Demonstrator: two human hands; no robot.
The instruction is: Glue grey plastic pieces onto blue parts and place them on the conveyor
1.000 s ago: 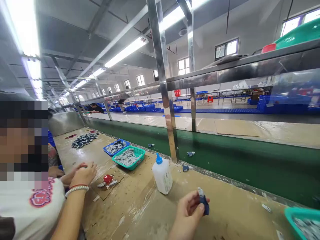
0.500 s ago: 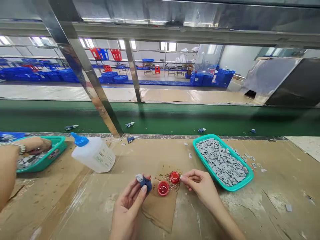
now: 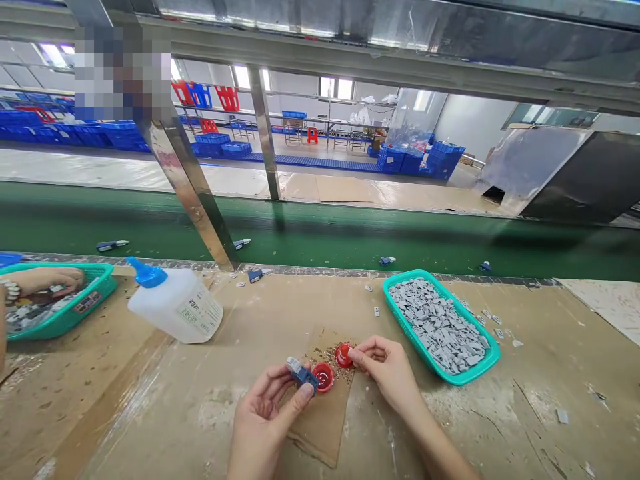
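My left hand (image 3: 264,420) is shut on a small blue-and-grey part (image 3: 303,375), holding it just beside an open red cap (image 3: 323,377). The fingertips of my right hand (image 3: 385,367) press at the rim of a second red cap (image 3: 344,355), and anything pinched there is hidden. Both caps sit on a cardboard sheet (image 3: 320,427) sprinkled with brown granules. To the right of my right hand is a teal tray (image 3: 413,330) heaped with grey pieces. A white glue bottle (image 3: 175,310) with a blue nozzle lies on its side to the left.
A co-worker's hand (image 3: 45,280) reaches into a teal basket (image 3: 95,293) at the far left. Small parts lie on a green conveyor belt (image 3: 320,230) behind the bench. A steel post (image 3: 193,200) rises at its edge, with blue crates (image 3: 400,160) beyond.
The view has swung from along the bench to straight across it. Both my hands now sit over the cardboard, and the left has brought the blue part closer to the red caps.
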